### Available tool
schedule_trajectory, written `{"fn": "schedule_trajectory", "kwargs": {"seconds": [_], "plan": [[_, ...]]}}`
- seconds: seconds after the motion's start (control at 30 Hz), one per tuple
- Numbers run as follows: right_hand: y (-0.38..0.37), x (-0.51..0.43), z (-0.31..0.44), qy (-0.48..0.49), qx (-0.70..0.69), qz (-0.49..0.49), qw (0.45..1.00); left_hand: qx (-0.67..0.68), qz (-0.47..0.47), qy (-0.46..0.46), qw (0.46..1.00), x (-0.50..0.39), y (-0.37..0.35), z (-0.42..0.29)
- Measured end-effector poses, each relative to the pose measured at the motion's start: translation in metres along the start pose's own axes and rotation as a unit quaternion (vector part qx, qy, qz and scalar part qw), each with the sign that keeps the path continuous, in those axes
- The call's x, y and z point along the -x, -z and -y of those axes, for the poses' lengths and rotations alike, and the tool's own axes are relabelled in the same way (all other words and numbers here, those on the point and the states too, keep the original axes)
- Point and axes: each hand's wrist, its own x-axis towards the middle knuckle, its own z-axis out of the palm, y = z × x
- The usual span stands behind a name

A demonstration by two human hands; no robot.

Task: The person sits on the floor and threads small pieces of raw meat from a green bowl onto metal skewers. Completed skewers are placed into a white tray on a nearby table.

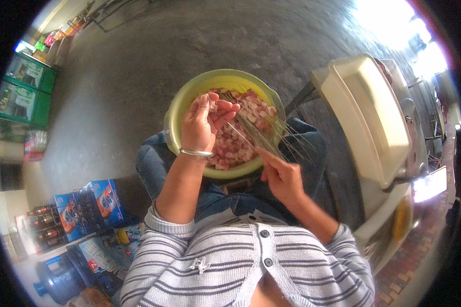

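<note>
A yellow-green plastic basin sits between my knees, holding many small chunks of raw meat. Above its left half, my left hand pinches a pale piece of meat between thumb and fingers. My right hand grips the near end of a thin skewer, whose far end runs up to the left fingers. A bundle of thin metal-looking skewers lies across the meat, with several ends sticking out over the basin's right rim.
To the right, a deep cream plastic tub rests on a table. A lit phone screen stands near it. Green crates line the left side; boxes, bottles and a blue water jug are lower left. Concrete floor surrounds the basin.
</note>
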Motion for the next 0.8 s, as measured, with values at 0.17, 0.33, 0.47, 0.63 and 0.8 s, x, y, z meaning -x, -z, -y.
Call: {"fn": "schedule_trajectory", "kwargs": {"seconds": [0.17, 0.33, 0.47, 0.63, 0.8], "plan": [[-0.012, 0.003, 0.001, -0.015, -0.035, -0.017, 0.999, 0.008, -0.023, -0.007, 1.0, 0.0, -0.002, 0.01], [-0.02, -0.004, 0.004, 0.02, -0.016, -0.034, 0.999, 0.013, -0.031, -0.013, 0.999, 0.003, -0.008, 0.023], [-0.016, -0.01, 0.004, 0.002, -0.03, -0.038, 0.999, 0.028, -0.044, -0.028, 0.998, 0.0, -0.005, 0.011], [-0.015, -0.01, 0.0, 0.046, -0.024, -0.047, 0.998, -0.009, -0.085, -0.064, 0.994, -0.004, 0.002, 0.0], [-0.027, -0.022, -0.005, 0.027, -0.021, -0.082, 0.996, -0.087, -0.006, 0.042, 0.995, 0.016, -0.006, 0.043]]}}
